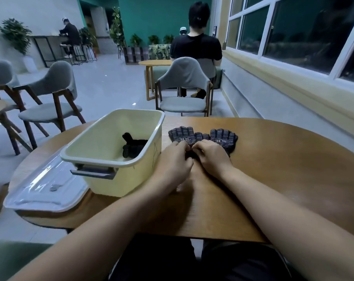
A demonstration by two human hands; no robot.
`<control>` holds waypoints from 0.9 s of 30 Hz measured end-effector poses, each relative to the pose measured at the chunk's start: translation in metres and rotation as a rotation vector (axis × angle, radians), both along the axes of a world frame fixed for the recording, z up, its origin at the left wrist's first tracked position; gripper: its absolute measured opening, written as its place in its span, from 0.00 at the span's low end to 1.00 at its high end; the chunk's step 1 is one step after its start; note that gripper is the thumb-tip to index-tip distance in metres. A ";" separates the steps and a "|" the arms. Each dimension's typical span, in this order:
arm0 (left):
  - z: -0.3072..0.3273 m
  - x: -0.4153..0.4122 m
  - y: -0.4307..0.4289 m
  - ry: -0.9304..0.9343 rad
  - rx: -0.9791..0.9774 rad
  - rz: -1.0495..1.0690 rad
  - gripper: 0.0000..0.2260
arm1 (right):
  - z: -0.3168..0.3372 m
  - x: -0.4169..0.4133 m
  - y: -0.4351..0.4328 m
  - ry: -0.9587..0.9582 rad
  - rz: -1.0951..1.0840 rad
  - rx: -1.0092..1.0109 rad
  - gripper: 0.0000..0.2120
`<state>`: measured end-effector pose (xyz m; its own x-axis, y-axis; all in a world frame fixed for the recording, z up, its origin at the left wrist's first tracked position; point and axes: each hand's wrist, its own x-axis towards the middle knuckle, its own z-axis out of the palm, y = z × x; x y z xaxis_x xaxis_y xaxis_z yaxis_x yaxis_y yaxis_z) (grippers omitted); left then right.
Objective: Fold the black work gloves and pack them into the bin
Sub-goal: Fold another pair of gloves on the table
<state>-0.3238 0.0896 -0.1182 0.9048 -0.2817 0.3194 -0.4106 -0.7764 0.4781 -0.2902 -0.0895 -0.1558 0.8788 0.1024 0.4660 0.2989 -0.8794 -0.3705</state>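
Observation:
Two black dotted work gloves lie flat side by side on the wooden table (273, 169), fingers pointing away from me: the left glove (182, 134) and the right glove (224, 137). My left hand (175, 161) and my right hand (210, 157) rest on their cuff ends with fingers curled, pinching the cuffs where the gloves meet. The cuffs are hidden under my hands. A pale yellow bin (143, 169) stands just left of my left hand. A folded black glove bundle (133, 147) lies inside it.
A clear plastic lid (46, 191) lies on the table left of the bin, overhanging the edge. Grey chairs (184, 88) stand beyond the table, a person sits at a far table, and a window wall runs along the right.

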 end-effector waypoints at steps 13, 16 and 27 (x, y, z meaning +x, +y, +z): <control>-0.047 0.022 0.006 0.011 0.025 0.015 0.26 | -0.003 -0.001 0.002 -0.097 -0.018 -0.004 0.06; -0.051 0.023 0.004 0.018 0.040 0.030 0.29 | -0.004 -0.001 0.002 -0.129 -0.029 -0.023 0.07; -0.055 0.026 0.003 -0.013 0.133 0.052 0.29 | -0.007 0.005 0.000 -0.147 0.023 -0.031 0.04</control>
<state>-0.2974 0.0926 -0.1729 0.9153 -0.2755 0.2937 -0.3737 -0.8530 0.3644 -0.2853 -0.0897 -0.1628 0.7988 0.1383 0.5855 0.3682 -0.8820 -0.2940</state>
